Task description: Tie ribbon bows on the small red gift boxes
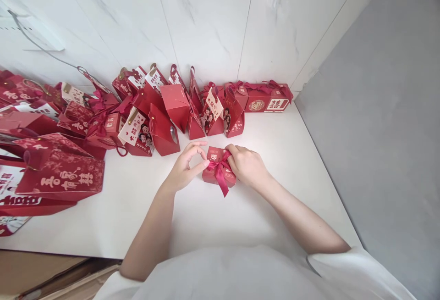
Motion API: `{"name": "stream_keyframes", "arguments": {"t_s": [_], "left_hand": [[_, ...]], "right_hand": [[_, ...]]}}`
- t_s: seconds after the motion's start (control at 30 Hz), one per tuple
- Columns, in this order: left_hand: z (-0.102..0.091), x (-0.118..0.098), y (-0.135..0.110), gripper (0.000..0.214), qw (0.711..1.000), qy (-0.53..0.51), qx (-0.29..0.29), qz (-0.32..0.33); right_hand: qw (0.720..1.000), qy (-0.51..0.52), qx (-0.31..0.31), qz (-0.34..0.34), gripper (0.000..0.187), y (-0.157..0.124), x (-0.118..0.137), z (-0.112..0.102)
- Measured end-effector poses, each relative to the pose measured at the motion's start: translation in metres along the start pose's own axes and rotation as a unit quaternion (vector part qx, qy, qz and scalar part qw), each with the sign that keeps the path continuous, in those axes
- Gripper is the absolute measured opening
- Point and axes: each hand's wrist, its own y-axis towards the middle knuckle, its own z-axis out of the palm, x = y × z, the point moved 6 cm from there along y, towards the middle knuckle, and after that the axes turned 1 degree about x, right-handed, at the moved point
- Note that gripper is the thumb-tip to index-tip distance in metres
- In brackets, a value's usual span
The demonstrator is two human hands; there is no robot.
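A small red gift box [209, 178] with gold characters rests on the white tabletop in front of me. Around it runs a dark pink satin ribbon [221, 178], tied in a bow on top with one tail hanging over the near side. At the box's left, my left hand [188, 166] pinches the ribbon's left side between thumb and index finger, the other fingers raised. My right hand [246, 164] is closed on the ribbon's right side, its fingers curled against the box's right edge and hiding part of it.
Several red gift boxes [165, 130] with handles stand in rows along the wall and to the left. A row of ribboned boxes [263, 102] lies against the tiled wall [213, 25]. A grey panel [385, 121] borders the table's right edge; cardboard [37, 272] shows below at left.
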Motion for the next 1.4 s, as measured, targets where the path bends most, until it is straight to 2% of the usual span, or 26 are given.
{"name": "stream_keyframes", "arguments": {"t_s": [0.13, 0.23, 0.4, 0.6, 0.73, 0.87, 1.03, 1.23, 1.4], "left_hand": [[0.004, -0.001, -0.002, 0.017, 0.998, 0.04, 0.053, -0.005], [0.007, 0.001, -0.003, 0.024, 0.998, 0.037, 0.06, -0.004], [0.009, 0.004, -0.002, 0.015, 0.997, 0.05, 0.063, -0.005], [0.013, 0.003, -0.001, 0.013, 0.997, 0.012, 0.075, -0.015], [0.018, 0.003, 0.0, 0.023, 0.995, -0.036, 0.084, -0.041], [0.021, 0.011, 0.002, 0.029, 0.991, -0.105, 0.044, -0.068], [0.017, 0.017, 0.003, 0.036, 0.993, -0.082, -0.035, -0.072], [0.013, 0.012, 0.002, 0.039, 0.997, -0.034, -0.055, -0.043], [0.012, 0.012, 0.003, 0.036, 0.996, -0.023, -0.079, -0.038]], "right_hand": [[1.0, 0.004, 0.001, 0.001, 0.023, 0.0, 0.0, -0.001], [1.0, 0.005, 0.001, -0.003, 0.023, 0.001, 0.0, -0.001], [1.0, 0.002, 0.001, -0.002, 0.022, 0.001, 0.0, 0.0], [1.0, 0.001, 0.008, -0.004, 0.024, 0.0, 0.0, 0.0], [1.0, -0.005, 0.01, -0.011, 0.026, 0.0, 0.0, 0.0], [1.0, -0.006, 0.022, -0.01, 0.03, 0.0, 0.002, 0.001], [0.999, -0.037, 0.032, -0.009, 0.039, -0.001, 0.005, 0.005], [0.997, -0.044, 0.057, -0.019, 0.045, -0.002, 0.006, 0.009], [0.998, -0.041, 0.052, -0.018, 0.045, 0.0, 0.006, 0.011]]}}
